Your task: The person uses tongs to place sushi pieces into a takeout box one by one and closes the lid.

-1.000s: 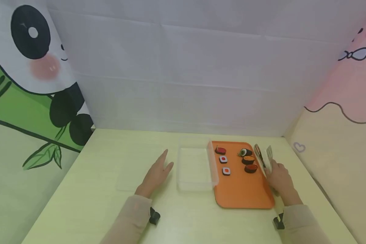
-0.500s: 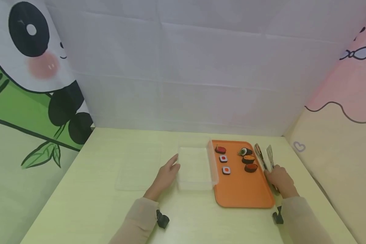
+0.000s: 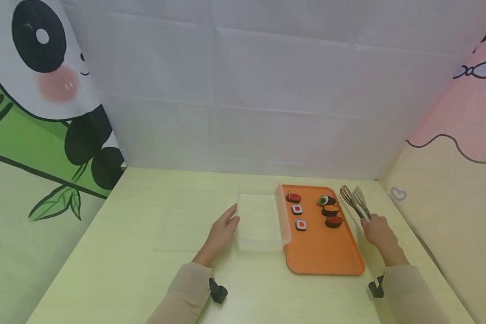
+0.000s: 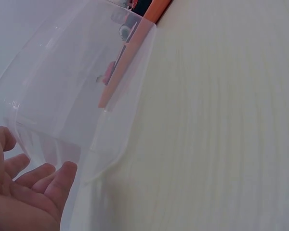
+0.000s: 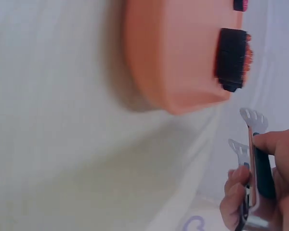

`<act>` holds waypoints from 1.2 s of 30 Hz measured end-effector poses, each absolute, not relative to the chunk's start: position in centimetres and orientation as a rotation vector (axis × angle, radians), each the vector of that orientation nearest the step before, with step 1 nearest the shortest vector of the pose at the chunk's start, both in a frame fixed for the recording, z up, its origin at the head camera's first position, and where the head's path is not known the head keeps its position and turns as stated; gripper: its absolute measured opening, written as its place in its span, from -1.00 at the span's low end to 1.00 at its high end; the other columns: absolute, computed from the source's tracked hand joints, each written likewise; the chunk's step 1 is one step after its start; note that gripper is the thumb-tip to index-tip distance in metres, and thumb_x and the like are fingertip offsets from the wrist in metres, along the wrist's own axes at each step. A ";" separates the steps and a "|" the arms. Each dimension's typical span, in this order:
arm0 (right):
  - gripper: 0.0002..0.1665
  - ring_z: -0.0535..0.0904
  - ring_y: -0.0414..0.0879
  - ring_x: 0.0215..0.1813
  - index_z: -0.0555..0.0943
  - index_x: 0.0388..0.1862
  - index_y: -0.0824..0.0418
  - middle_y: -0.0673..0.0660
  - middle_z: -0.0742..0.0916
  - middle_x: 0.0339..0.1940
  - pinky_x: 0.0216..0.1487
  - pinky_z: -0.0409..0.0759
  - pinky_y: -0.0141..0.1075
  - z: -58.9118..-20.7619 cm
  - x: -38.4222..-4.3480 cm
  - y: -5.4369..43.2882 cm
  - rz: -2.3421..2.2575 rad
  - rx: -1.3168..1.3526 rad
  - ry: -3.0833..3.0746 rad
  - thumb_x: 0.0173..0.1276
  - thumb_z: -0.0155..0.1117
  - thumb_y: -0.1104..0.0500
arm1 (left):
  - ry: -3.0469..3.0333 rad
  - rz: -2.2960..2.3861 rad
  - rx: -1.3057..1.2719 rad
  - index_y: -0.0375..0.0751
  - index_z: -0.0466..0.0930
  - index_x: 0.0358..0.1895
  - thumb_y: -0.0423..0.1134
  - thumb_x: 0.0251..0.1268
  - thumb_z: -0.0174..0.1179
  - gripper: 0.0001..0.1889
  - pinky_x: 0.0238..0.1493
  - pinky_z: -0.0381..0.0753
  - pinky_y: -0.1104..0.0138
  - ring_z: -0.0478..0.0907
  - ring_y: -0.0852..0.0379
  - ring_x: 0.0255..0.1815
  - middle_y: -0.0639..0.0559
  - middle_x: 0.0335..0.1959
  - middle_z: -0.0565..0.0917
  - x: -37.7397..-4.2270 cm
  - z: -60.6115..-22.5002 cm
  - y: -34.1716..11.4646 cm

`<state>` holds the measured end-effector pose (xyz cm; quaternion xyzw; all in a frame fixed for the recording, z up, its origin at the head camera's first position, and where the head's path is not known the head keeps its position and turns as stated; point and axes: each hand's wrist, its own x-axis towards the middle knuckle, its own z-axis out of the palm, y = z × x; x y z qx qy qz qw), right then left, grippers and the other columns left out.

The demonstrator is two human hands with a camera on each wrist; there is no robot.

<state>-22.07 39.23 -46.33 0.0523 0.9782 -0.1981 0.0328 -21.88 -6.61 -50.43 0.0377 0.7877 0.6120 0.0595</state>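
Observation:
My right hand [image 3: 380,231] grips a pair of metal tongs [image 3: 358,203] just beyond the right edge of the orange tray [image 3: 324,256]. In the right wrist view the tongs' slotted ends [image 5: 254,119] stand apart, with thumb and fingers on opposite arms. My left hand [image 3: 220,233] touches the left wall of a clear plastic box [image 3: 261,246], its fingertips [image 4: 67,168] against the outside. On the tray lie toy sushi: a red-topped piece [image 3: 293,197], two white square rolls [image 3: 301,225], a hand roll [image 3: 327,200] and two dark-wrapped pieces [image 3: 334,222].
A flat clear lid [image 3: 184,220] lies on the pale table [image 3: 105,270] left of the box. The box's right wall overlaps the tray's left edge in the head view. A white sheet [image 3: 243,99] hangs behind, with printed cloths at both sides.
My left hand has moved right to the box's wall. My right hand has lifted the tongs from beside the tray and shifted slightly right, bringing the tongs' ends closer together.

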 end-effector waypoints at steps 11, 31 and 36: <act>-0.58 0.39 0.00 -0.48 0.44 -0.25 0.45 0.12 0.48 -0.52 -0.50 0.36 -0.14 -42.8 -22.4 36.3 -0.584 -0.284 3.082 0.61 -0.07 0.07 | 2.338 1.899 0.127 -0.03 0.13 0.53 -0.11 0.56 -0.06 -0.45 0.23 0.44 0.04 0.36 -0.19 0.33 -0.10 0.49 0.20 -21.9 -50.5 -6.7; -0.65 0.56 0.13 -0.14 0.51 0.01 0.31 0.24 0.62 -0.10 -0.31 0.53 -0.01 -42.5 -25.9 32.1 -0.235 -0.492 2.924 0.50 0.14 0.03 | 2.324 1.915 0.122 -0.07 0.16 0.52 -0.14 0.55 -0.04 -0.46 0.22 0.45 0.05 0.33 -0.20 0.35 -0.14 0.47 0.23 -22.1 -50.9 -6.8; -0.44 0.58 0.22 0.00 0.43 0.30 0.36 0.33 0.62 0.08 -0.28 0.58 0.01 -42.9 -26.9 31.4 -0.161 -0.460 2.901 0.52 0.10 -0.01 | 2.334 1.913 0.101 -0.04 0.17 0.52 -0.13 0.55 -0.04 -0.46 0.22 0.45 0.06 0.33 -0.18 0.35 -0.13 0.47 0.25 -22.0 -50.7 -6.6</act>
